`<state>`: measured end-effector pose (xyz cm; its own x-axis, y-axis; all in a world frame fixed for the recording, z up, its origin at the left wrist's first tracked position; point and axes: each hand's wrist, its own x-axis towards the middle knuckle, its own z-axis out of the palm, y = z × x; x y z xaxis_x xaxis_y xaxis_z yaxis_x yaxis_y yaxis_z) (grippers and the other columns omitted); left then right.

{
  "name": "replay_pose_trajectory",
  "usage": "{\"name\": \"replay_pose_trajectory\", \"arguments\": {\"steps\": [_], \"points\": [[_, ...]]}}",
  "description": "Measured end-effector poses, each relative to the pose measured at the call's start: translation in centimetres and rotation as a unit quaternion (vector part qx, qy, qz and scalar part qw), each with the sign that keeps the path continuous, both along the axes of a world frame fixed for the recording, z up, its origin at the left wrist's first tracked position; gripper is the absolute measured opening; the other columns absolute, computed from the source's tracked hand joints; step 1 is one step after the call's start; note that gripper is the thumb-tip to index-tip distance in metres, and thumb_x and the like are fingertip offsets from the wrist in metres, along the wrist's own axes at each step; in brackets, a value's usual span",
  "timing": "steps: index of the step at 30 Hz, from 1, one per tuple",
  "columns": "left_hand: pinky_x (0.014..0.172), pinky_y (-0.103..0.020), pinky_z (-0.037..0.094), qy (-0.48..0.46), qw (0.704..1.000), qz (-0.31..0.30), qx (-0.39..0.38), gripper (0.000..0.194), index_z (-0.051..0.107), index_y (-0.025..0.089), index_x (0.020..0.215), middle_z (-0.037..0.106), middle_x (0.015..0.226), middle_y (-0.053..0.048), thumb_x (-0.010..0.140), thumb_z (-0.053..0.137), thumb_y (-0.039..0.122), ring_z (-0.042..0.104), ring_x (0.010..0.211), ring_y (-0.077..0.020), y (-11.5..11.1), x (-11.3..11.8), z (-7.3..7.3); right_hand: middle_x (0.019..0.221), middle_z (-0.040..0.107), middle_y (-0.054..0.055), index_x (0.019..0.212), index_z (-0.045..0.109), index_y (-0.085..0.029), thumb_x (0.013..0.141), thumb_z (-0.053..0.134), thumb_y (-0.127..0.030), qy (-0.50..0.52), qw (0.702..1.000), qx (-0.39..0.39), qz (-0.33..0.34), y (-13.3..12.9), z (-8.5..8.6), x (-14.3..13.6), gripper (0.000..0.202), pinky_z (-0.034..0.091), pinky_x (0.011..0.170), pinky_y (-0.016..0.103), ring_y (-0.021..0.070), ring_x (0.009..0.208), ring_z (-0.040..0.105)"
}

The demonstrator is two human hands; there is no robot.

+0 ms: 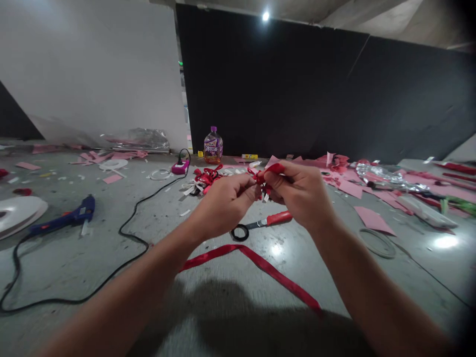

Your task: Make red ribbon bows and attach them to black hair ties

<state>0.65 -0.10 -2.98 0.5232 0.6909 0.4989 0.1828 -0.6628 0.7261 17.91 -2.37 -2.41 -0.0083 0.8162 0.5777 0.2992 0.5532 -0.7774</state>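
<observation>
My left hand point(225, 204) and my right hand point(307, 193) meet in front of me, above the grey floor. Both pinch a red ribbon point(275, 169), which looks gathered or knotted between the fingertips; its exact shape is partly hidden. Just behind them lies a pile of red and white ribbon pieces point(208, 178). Below the hands, a black ring point(240, 232), perhaps a tape roll, touches or overlaps the blade end of a red-handled cutter point(279, 217). Nearer to me, a long red ribbon strip point(277, 274) lies bent on the floor, its left end passing behind my left forearm.
At left are a blue glue gun point(67, 218), its black cable point(130, 208) and a white spool point(22, 214). A purple-capped bottle point(213, 146) stands by the black panel point(297, 89), near a magenta power adapter point(181, 166). Pink paper pieces point(375, 220) litter the right side.
</observation>
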Motion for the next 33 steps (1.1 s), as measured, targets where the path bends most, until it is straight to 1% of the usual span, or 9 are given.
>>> {"name": "replay_pose_trajectory", "arguments": {"steps": [3,6,11,13,15,17,22,27,33], "points": [[0.055,-0.024,0.033,-0.049,0.998,-0.014,-0.021,0.023,0.061,0.015,0.07,0.05,0.062,0.001,0.09,0.054,0.024,0.043,0.059,-0.0113,-0.1,-0.2,0.4,0.058,0.047,-0.004,0.074,0.064,-0.018,0.085,0.07,-0.044,0.014,1.0,0.012,-0.005,-0.6,0.4,-0.5,0.028,0.03,0.04,0.025,0.0074,0.045,0.04],[0.056,-0.023,0.035,-0.082,0.996,-0.016,-0.014,0.022,0.063,0.015,0.069,0.053,0.062,0.0,0.088,0.057,0.021,0.045,0.058,-0.0114,-0.8,-0.3,0.9,0.059,0.049,-0.004,0.081,0.062,-0.02,0.088,0.065,-0.048,0.06,0.997,-0.031,0.032,-1.6,0.2,-0.7,0.029,0.036,0.042,0.024,0.0085,0.047,0.045],[0.058,-0.023,0.039,-0.067,0.997,-0.049,0.0,0.02,0.071,0.015,0.073,0.062,0.066,-0.002,0.087,0.059,0.021,0.052,0.063,-0.0126,-2.9,-0.4,0.8,0.069,0.058,-0.001,0.098,0.061,-0.019,0.088,0.062,-0.052,0.042,0.986,-0.11,0.121,-4.7,-2.0,0.0,0.035,0.049,0.056,0.027,0.0116,0.06,0.056],[0.053,-0.021,0.036,-0.067,0.997,-0.028,-0.04,0.018,0.072,0.016,0.07,0.058,0.061,-0.001,0.084,0.064,0.022,0.048,0.057,-0.0113,-3.3,-1.2,-0.2,0.073,0.061,0.001,0.098,0.061,-0.018,0.091,0.056,-0.054,-0.015,0.993,-0.09,0.081,-5.4,-3.7,0.4,0.037,0.05,0.06,0.028,0.0127,0.062,0.059],[0.046,-0.02,0.029,-0.102,0.986,0.028,-0.129,0.018,0.069,0.015,0.063,0.049,0.054,0.002,0.079,0.07,0.023,0.039,0.05,-0.0087,-3.0,-2.8,-2.0,0.074,0.062,0.002,0.093,0.061,-0.017,0.096,0.046,-0.054,-0.115,0.991,-0.066,-0.007,-5.3,-5.7,0.7,0.04,0.049,0.059,0.028,0.0134,0.062,0.06],[0.039,-0.019,0.017,-0.208,0.935,0.085,-0.273,0.023,0.062,0.013,0.057,0.035,0.048,0.006,0.071,0.077,0.022,0.028,0.042,-0.0048,-2.1,-4.7,-4.1,0.076,0.064,0.005,0.094,0.063,-0.015,0.096,0.047,-0.049,-0.148,0.986,-0.057,-0.048,-4.5,-8.0,0.7,0.038,0.047,0.059,0.029,0.0152,0.064,0.059],[0.034,-0.017,0.018,-0.299,0.882,0.137,-0.338,0.025,0.053,0.016,0.065,0.027,0.048,0.011,0.073,0.074,0.027,0.02,0.034,-0.0026,0.8,-8.3,-8.9,0.081,0.066,0.008,0.088,0.067,-0.015,0.089,0.057,-0.037,-0.232,0.968,-0.03,-0.089,-2.2,-12.6,0.7,0.023,0.044,0.074,0.035,0.02,0.074,0.057],[0.035,-0.016,0.025,-0.368,0.842,0.153,-0.365,0.03,0.048,0.019,0.076,0.031,0.05,0.012,0.08,0.071,0.038,0.024,0.034,-0.0032,1.5,-8.6,-11.1,0.08,0.066,0.007,0.091,0.068,-0.016,0.089,0.057,-0.034,-0.284,0.952,-0.055,-0.101,-2.0,-14.2,1.4,0.022,0.043,0.072,0.034,0.0206,0.074,0.058],[0.037,-0.017,0.027,-0.366,0.841,0.124,-0.38,0.036,0.047,0.018,0.069,0.03,0.051,0.011,0.081,0.072,0.042,0.026,0.036,-0.0029,1.1,-8.0,-12.0,0.08,0.068,0.007,0.09,0.068,-0.016,0.09,0.057,-0.034,-0.302,0.941,-0.09,-0.121,-1.9,-14.7,1.6,0.021,0.042,0.066,0.033,0.0198,0.069,0.059]]}}
